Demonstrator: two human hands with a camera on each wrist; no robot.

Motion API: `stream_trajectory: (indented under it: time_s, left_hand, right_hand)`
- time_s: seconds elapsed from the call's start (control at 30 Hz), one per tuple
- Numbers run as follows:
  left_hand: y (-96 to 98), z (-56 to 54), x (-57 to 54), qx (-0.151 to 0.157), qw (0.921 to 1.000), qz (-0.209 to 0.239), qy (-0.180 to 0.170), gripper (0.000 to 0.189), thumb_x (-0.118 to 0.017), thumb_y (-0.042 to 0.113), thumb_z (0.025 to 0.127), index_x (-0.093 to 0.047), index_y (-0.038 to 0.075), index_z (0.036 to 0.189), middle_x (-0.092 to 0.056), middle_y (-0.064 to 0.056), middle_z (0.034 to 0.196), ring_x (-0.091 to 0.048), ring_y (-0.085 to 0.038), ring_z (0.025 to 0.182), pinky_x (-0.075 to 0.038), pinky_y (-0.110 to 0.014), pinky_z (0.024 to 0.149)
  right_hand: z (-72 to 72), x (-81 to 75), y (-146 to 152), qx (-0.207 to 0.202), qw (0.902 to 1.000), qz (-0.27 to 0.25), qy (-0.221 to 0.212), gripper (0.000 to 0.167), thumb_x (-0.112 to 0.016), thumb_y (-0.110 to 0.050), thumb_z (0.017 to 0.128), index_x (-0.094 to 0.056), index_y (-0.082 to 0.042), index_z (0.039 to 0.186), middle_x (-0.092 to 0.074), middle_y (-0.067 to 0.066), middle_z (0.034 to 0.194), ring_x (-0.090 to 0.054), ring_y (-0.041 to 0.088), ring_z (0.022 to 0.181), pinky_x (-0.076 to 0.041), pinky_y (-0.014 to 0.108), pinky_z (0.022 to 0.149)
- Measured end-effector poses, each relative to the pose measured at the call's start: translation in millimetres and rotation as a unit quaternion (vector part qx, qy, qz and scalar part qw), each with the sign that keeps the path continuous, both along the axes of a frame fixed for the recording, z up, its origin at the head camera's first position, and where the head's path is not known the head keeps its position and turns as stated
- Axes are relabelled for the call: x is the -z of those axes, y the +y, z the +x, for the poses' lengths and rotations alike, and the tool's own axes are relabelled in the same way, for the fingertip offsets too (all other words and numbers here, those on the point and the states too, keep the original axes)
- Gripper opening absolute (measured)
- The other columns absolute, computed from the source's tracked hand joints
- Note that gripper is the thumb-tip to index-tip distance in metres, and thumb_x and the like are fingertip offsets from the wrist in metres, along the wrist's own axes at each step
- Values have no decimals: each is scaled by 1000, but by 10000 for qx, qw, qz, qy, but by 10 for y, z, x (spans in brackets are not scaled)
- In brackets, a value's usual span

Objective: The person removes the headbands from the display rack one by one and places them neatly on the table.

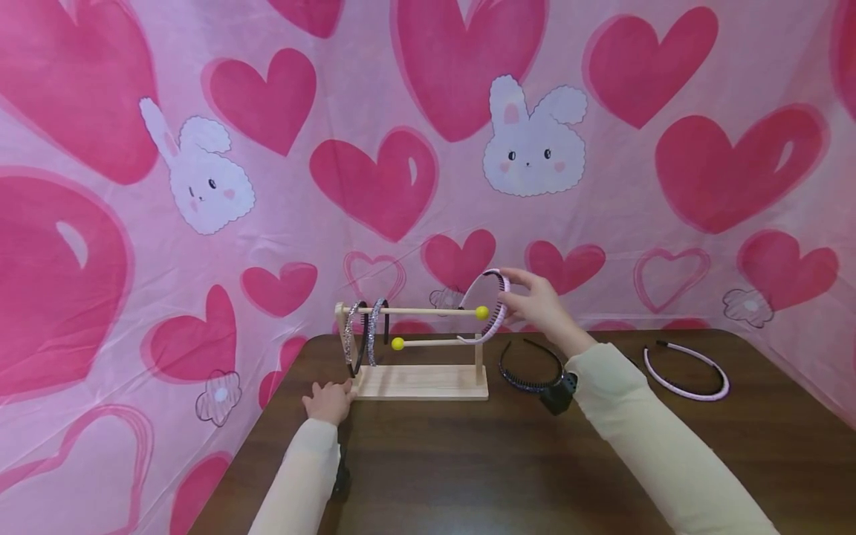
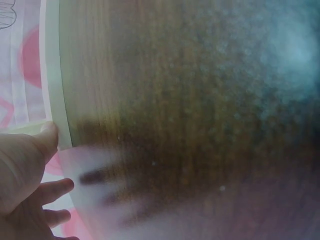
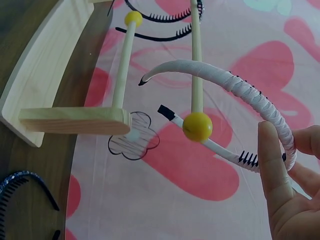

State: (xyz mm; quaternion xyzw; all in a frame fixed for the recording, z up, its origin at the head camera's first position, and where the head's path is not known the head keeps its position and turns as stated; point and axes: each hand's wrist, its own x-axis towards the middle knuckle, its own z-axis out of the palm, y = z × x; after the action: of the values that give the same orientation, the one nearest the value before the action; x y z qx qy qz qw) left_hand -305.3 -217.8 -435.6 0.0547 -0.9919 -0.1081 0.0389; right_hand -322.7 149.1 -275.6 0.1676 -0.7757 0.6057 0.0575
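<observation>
My right hand (image 1: 538,301) pinches a pale pink wrapped headband (image 3: 250,95) with black comb teeth between thumb and fingers. The headband is at the right end of the upper rod (image 1: 421,311), by its yellow ball (image 3: 197,127); in the right wrist view one arm crosses in front of the rod, the other behind the ball. My left hand (image 1: 328,403) rests at the left end of the wooden stand's base (image 1: 428,383). Its thumb (image 2: 48,140) touches the base edge, other fingers spread. Glittery silver headbands (image 1: 376,334) hang at the upper rod's left.
A dark glittery headband (image 1: 528,385) lies on the brown table (image 1: 468,461), right of the stand and partly behind the right wrist. Farther right lies another pale pink headband (image 1: 689,394). The lower rod (image 1: 431,343) ends in a yellow ball. A heart-patterned pink cloth (image 1: 448,200) hangs behind.
</observation>
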Motion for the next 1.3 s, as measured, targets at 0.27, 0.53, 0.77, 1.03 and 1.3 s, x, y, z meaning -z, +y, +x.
stream_trajectory:
  time_s: [0.27,0.53,0.77,1.03,1.3]
  left_hand:
    - [6,24,-26,5,10000,18,-47,41,-54,26,92,-54,7,129,-52,-27,119,-34,-49,113,-28,-63,85]
    - [16,38,-59,3,10000,11,-42,40,-53,27,93,-55,7,128,-53,-27,117,-35,-48,111,-29,-63,84]
    - [29,45,-70,-2,10000,-7,-43,39,-53,27,93,-56,7,127,-54,-27,115,-37,-47,109,-30,-63,83]
    - [14,51,-70,36,10000,52,-7,39,-52,27,93,-56,6,126,-54,-27,114,-35,-49,110,-29,-63,83]
    - [17,37,-59,40,10000,57,8,39,-53,27,93,-56,7,127,-54,-27,115,-36,-48,111,-29,-63,84]
  right_hand:
    - [17,44,170,16,9997,-213,130,51,-55,2,87,-38,6,135,-40,27,131,-62,20,60,-53,36,58]
    - [94,58,322,-39,9986,-498,157,51,-53,6,88,-36,6,136,-38,29,127,-60,13,59,-53,37,59]
    - [138,150,481,29,9990,-412,176,50,-54,3,89,-38,4,136,-38,28,125,-60,13,59,-53,36,59]
    - [243,249,589,34,9995,-241,201,49,-53,4,90,-37,6,136,-38,29,127,-61,13,60,-53,33,60]
    - [323,465,670,102,9998,-134,107,48,-53,4,90,-37,7,135,-42,29,112,-60,12,61,-53,35,59]
